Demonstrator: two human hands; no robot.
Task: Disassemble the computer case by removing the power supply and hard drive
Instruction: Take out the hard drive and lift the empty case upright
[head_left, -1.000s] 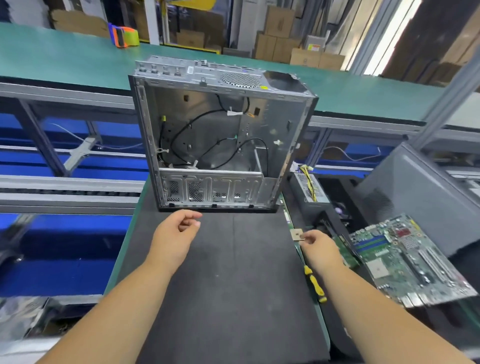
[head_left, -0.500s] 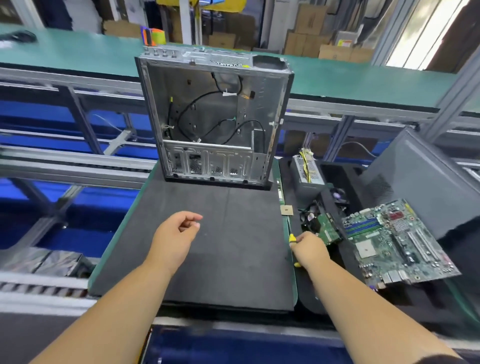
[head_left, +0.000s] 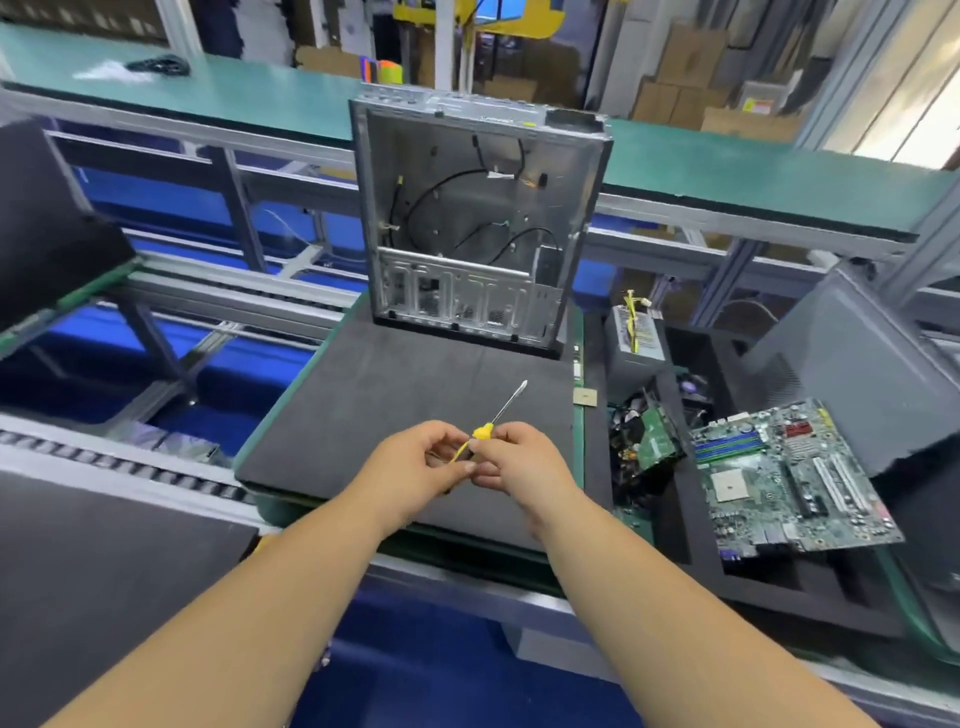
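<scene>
Both hands now meet over the near middle of the black mat (head_left: 395, 395): a second ago the right hand (head_left: 519, 462) was out at the mat's right edge reaching for the yellow-handled screwdriver (head_left: 491, 423), and the left hand (head_left: 415, 462) hung idle with loosely curled fingers. Now the right fingers pinch the screwdriver's yellow handle and the left fingers curl round its near end, shaft pointing far and right toward the case (head_left: 478, 218). The case stands upright at the far edge of the mat, side open, only loose black cables showing inside. A grey box with yellow wires, apparently the power supply (head_left: 636, 332), lies in the tray to the right, just far of a green-boarded part that may be the hard drive (head_left: 652, 436), with the motherboard (head_left: 779, 473) beside it. Going by that, the removals look largely done; picking up the tool suggests some screw work remains, or only a regrip.
</scene>
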